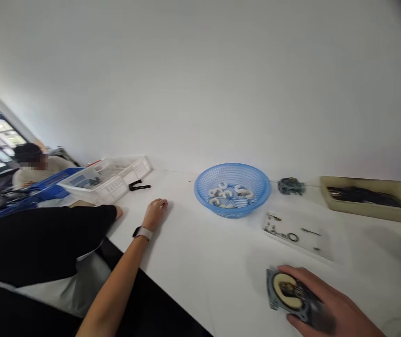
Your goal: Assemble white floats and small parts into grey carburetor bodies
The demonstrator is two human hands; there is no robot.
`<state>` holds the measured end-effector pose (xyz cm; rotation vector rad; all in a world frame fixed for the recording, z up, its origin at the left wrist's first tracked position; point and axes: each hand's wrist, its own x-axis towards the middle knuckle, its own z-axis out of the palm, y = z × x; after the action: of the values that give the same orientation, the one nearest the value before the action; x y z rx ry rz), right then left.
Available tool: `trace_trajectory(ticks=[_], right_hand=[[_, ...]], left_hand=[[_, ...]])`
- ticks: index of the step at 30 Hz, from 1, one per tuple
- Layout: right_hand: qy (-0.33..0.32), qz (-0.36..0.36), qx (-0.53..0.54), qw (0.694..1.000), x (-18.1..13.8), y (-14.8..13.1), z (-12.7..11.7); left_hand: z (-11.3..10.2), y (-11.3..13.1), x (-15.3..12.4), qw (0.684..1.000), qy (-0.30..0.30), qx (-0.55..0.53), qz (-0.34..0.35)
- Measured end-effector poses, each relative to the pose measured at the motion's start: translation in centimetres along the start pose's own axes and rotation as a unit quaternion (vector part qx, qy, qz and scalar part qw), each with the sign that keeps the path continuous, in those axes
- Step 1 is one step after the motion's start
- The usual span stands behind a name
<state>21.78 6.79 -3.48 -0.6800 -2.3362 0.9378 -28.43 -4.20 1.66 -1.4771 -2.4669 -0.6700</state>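
Observation:
My right hand (321,299) grips a grey metal carburetor body (272,290) above the front right of the table. Its open underside faces up to the left, showing a cream C-shaped float (280,291) around brass-coloured parts. My left hand (155,213), with a watch on the wrist, rests on the white table (193,252) with its fingers curled. A small dark reddish bit shows at its fingertips, too small to name. Between and beyond the hands stands a blue plastic basket (233,213) with several white C-shaped floats (223,193) in it.
A shallow white tray (302,250) holds small fittings, a black ring and a thin pin. Behind it sit another grey metal body (290,186) and a beige bin (368,215). Leftward are a black clip-like tool (139,186), a clear box (105,189) and a black-clothed person (39,238).

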Motion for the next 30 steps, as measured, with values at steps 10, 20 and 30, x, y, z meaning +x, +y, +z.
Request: trace_trajectory(ticks=[10, 20, 30], right_hand=[[-0.070, 0.031, 0.052, 0.996, 0.3, -4.0, -1.6], [-0.096, 0.065, 0.032, 0.993, 0.1, -4.6, -2.3], [0.029, 0.048, 0.018, 0.998, -0.1, -2.2, 0.4]], left_hand=[[-1.1, 22.0, -5.5, 0.910, -0.008, -0.182, 0.372], [2.1, 29.7, -3.0, 0.877, -0.051, -0.074, 0.472], [5.5, 26.6, -7.8, 0.830, -0.201, -0.314, 0.416]])
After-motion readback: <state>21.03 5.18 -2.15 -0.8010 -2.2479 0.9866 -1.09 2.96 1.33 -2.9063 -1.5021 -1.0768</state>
